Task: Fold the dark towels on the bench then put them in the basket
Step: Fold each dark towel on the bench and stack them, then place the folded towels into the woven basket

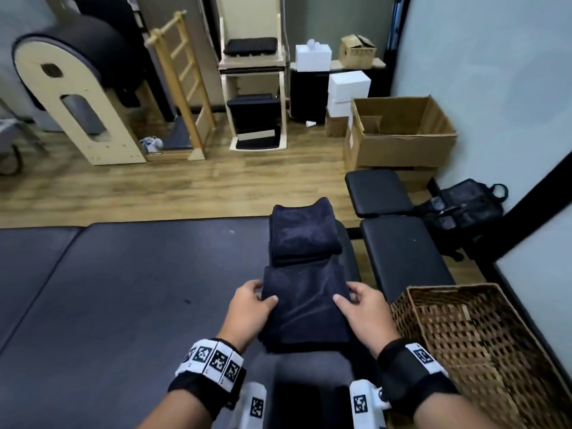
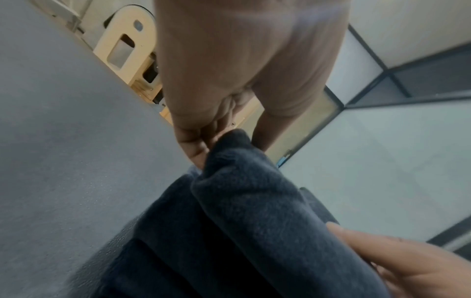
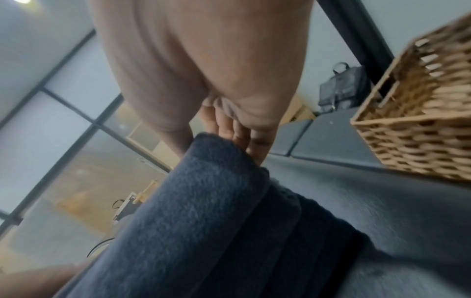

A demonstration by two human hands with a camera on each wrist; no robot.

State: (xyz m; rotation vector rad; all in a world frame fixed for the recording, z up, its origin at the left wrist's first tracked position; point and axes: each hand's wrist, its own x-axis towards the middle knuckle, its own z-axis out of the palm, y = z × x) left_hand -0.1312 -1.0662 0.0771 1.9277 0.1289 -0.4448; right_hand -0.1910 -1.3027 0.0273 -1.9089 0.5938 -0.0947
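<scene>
Two hands, the left hand and right hand, pinch opposite side edges of a folded dark towel on the bench, behind it another folded towel, the basket just right.

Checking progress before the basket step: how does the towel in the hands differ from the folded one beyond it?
The near towel is pinched at both sides by the left hand and right hand; the far towel lies untouched. The near towel looks longer and flatter; the far towel is a thicker, more compact bundle. Both are dark, folded, and on the bench, not in the basket.
</scene>
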